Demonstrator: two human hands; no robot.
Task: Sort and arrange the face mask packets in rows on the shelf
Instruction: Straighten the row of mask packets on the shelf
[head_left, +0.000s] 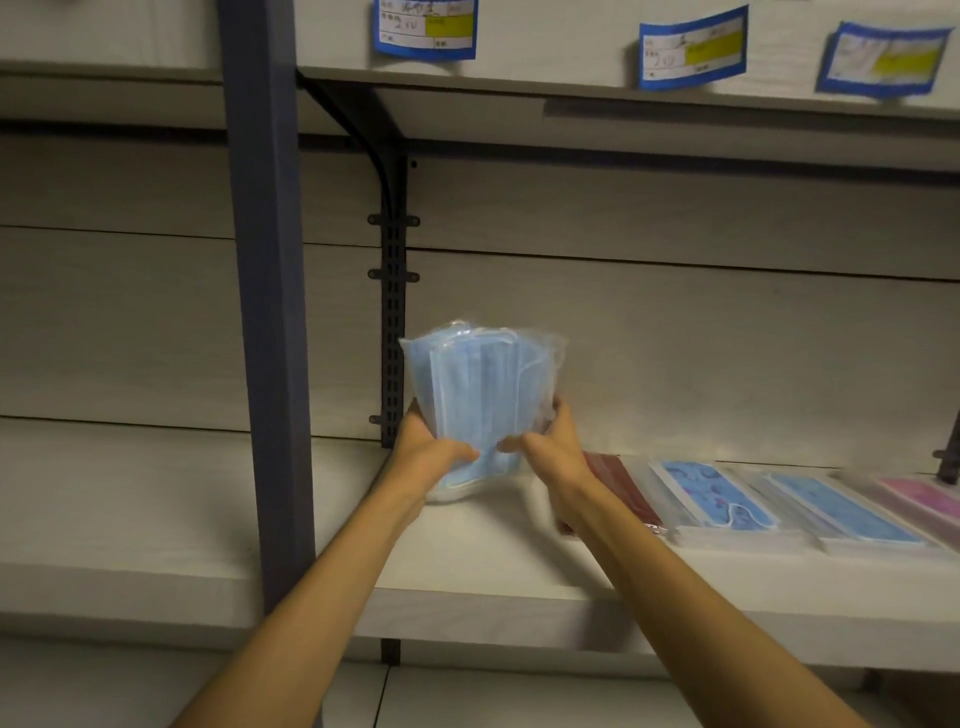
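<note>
A clear plastic packet of light blue face masks (480, 395) stands upright on the white shelf (467, 551), near the black slotted upright. My left hand (431, 452) grips its lower left edge and my right hand (553, 449) grips its lower right edge. To the right, a row of packets lies flat on the shelf: a dark red packet (623, 488) partly hidden behind my right wrist, a blue patterned packet (719, 499), a plain blue packet (852, 512) and a pink packet (924, 496) at the frame edge.
A dark blue post (270, 312) stands in front at the left. The black slotted upright (393, 312) and its bracket sit just behind the held packet. The shelf above carries blue-edged labels (693, 49). Bare shelf surface lies left of the packet.
</note>
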